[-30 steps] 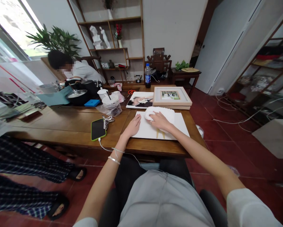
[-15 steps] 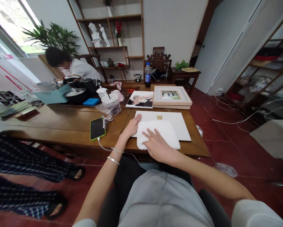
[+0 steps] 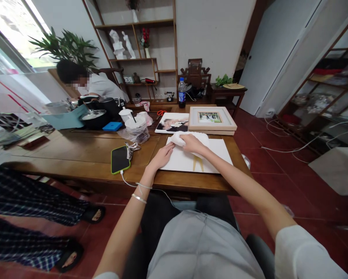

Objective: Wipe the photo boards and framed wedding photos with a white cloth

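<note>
A white panel point(image 3: 217, 155) lies flat on the wooden table point(image 3: 83, 151) in front of me. My right hand point(image 3: 193, 144) is closed on a bunched, fluffy white cloth point(image 3: 202, 137) at the panel's far left part. My left hand point(image 3: 162, 156) rests flat on the panel's left edge, fingers stretched out and fingertips close to the cloth. Two gold-coloured strips point(image 3: 198, 163) spread like legs on the panel's near half; the cloth and my right arm hide what lies above them.
Behind the panel are a framed picture point(image 3: 212, 120) and a photo print point(image 3: 172, 123). To the left lie a charging phone point(image 3: 120, 159) and a bagged cup point(image 3: 135, 126). A cola bottle point(image 3: 181, 93) stands farther back. One person point(image 3: 101, 83) sits far left; another stands nearby.
The cloth has moved from the panel's near edge to its far side, gathered up in my right hand, uncovering the gold strips. My left hand stays at the left edge.
</note>
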The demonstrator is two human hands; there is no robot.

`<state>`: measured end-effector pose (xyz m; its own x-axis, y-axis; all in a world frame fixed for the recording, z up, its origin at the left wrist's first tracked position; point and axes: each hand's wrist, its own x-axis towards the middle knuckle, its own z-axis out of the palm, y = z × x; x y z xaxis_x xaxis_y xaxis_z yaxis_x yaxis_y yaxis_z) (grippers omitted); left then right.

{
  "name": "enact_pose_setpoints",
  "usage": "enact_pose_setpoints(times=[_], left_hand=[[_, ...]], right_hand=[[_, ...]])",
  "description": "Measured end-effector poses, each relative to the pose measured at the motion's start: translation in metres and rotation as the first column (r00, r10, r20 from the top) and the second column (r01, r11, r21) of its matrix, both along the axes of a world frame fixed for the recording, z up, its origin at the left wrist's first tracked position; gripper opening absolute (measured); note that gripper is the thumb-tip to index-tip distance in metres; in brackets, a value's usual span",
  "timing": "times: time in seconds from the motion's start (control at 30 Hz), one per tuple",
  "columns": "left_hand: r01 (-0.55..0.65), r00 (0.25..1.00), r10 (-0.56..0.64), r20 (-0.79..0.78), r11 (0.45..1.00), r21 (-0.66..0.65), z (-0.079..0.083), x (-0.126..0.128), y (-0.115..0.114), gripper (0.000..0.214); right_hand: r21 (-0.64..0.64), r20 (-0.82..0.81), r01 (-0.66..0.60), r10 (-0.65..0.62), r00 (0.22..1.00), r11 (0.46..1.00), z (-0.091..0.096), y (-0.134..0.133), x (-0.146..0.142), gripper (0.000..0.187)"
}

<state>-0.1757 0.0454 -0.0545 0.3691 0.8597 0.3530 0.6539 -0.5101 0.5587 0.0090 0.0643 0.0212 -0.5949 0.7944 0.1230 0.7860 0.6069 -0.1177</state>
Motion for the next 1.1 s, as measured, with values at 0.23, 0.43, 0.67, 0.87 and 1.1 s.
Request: enact_pose_setpoints(times=[0.23, 0.43, 0.67, 0.87, 1.1], left_hand=[[0.030, 0.999, -0.032, 0.024, 0.997, 0.066, 0.002, 0.001, -0.003, 0.039], [-0.014, 0.999, 0.013, 0.047, 1.000, 0.020, -0.004, 0.001, 0.000, 0.041], [0.004, 0.999, -0.006, 0.047, 0.999, 0.047, -0.002, -0.003, 0.005, 0.036], [0.014, 1.000, -0.014, -0.002, 0.992, 0.127, 0.002, -0.004, 0.009, 0.031], [-0.008, 1.000, 0.009, -0.010, 0.989, 0.151, -0.002, -0.002, 0.007, 0.030]], right_hand=[[0.045, 0.011, -0.029, 0.029, 1.000, 0.999, 0.000, 0.017, -0.034, 0.030], [0.058, 0.099, 0.039, -0.045, 0.994, 0.998, 0.007, 0.007, 0.005, 0.026], [0.102, 0.171, 0.194, -0.210, 0.963, 0.976, 0.004, -0.012, 0.089, 0.030], [0.099, 0.212, 0.278, -0.293, 0.933, 0.956, 0.000, -0.031, 0.131, 0.035], [0.076, 0.179, 0.250, -0.259, 0.949, 0.965, 0.000, -0.024, 0.101, 0.035]])
